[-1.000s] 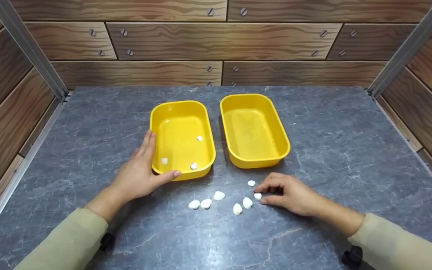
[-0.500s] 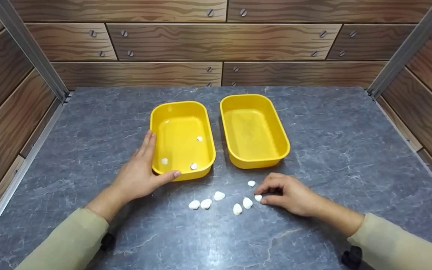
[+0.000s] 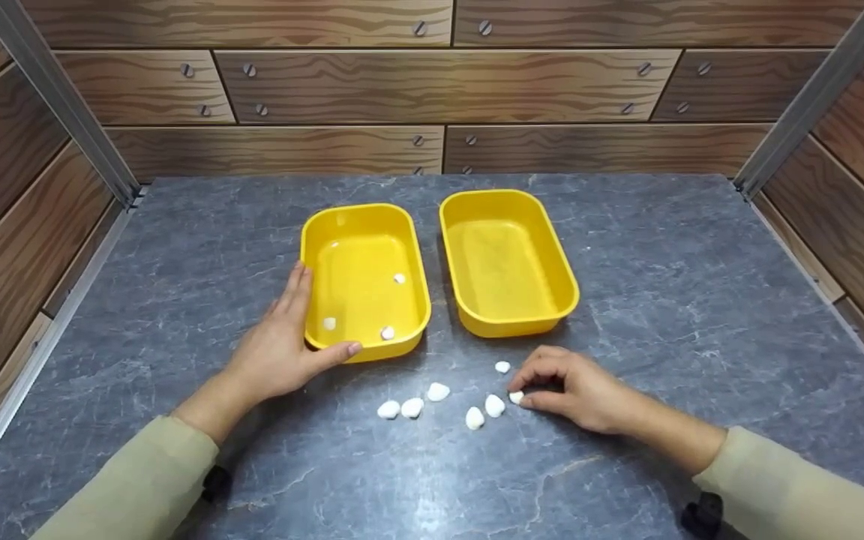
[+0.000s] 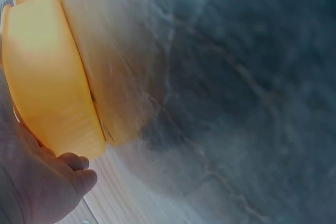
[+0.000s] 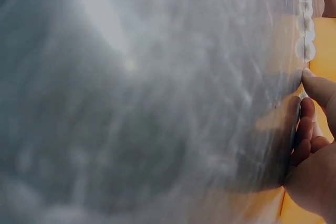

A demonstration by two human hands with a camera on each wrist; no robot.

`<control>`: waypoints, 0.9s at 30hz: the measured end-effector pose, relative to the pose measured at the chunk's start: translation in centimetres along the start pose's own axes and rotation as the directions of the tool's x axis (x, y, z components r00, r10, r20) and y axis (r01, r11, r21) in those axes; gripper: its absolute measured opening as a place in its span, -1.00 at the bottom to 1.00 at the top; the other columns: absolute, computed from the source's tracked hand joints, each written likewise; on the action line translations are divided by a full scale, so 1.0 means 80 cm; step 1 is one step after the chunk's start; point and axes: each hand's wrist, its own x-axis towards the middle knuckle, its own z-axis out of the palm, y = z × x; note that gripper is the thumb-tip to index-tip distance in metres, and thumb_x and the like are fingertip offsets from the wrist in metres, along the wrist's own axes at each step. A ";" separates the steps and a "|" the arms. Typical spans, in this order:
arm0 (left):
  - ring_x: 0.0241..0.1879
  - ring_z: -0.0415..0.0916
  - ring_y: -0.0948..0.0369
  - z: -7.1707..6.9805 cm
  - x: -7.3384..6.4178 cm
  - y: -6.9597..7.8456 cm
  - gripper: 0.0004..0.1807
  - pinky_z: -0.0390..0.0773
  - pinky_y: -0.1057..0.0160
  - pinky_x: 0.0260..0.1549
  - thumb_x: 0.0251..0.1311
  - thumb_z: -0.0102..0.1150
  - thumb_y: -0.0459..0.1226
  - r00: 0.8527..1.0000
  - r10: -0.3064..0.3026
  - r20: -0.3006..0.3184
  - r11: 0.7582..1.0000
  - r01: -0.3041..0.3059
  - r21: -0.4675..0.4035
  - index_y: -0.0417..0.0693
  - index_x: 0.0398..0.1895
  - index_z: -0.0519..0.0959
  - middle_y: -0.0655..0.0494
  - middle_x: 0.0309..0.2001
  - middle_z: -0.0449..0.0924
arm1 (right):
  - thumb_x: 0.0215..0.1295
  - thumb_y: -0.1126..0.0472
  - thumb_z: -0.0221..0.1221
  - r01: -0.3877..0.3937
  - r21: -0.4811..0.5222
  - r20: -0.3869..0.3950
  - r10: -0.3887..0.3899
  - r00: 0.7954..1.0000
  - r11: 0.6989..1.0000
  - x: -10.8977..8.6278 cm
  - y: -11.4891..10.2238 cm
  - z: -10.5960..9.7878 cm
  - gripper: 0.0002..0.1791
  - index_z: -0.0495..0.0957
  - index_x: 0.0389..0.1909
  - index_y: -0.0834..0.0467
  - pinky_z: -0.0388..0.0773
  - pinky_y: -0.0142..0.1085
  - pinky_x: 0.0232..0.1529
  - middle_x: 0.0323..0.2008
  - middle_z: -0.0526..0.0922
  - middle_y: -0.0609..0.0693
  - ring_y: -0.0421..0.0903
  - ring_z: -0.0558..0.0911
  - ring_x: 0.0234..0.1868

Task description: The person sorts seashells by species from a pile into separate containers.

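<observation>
My right hand [image 3: 578, 390] pinches a small white seashell [image 3: 516, 397] between thumb and fingertips, low over the tabletop. Part of that shell is hidden by the fingers. On the left, my left hand [image 3: 271, 352] rests against a yellow tray [image 3: 421, 330], its fairly straight fingers along the left side and the thumb over the near rim. A few white shells [image 3: 388, 332] lie inside this tray. In the left wrist view, the hand [image 4: 47, 182] is at the tray's outer wall [image 4: 50, 77].
A second yellow tray [image 3: 518, 330] stands just right of the first. Several loose shells lie in front of the trays, among them one shell [image 3: 438, 391] near the middle and another shell [image 3: 502, 367] by my right fingertips. Wood-patterned walls [image 3: 447, 86] enclose the grey marbled table [image 3: 672, 300].
The shell at my right fingertips has shifted very slightly toward me. Both hands and the two trays otherwise stay where they were.
</observation>
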 end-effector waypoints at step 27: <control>0.57 0.06 -0.34 -0.001 0.000 0.000 0.43 0.29 -0.42 0.37 0.16 0.23 0.50 1.000 0.010 -0.005 1.000 -0.010 0.006 -0.07 0.75 -0.32 -0.03 0.74 -0.39 | 0.35 0.26 0.43 0.068 -0.034 -0.019 -0.069 0.997 0.997 -0.001 0.003 0.003 -0.84 0.76 -0.12 -0.05 0.52 -0.31 -0.09 -0.20 0.71 -0.19 -0.14 0.58 -0.16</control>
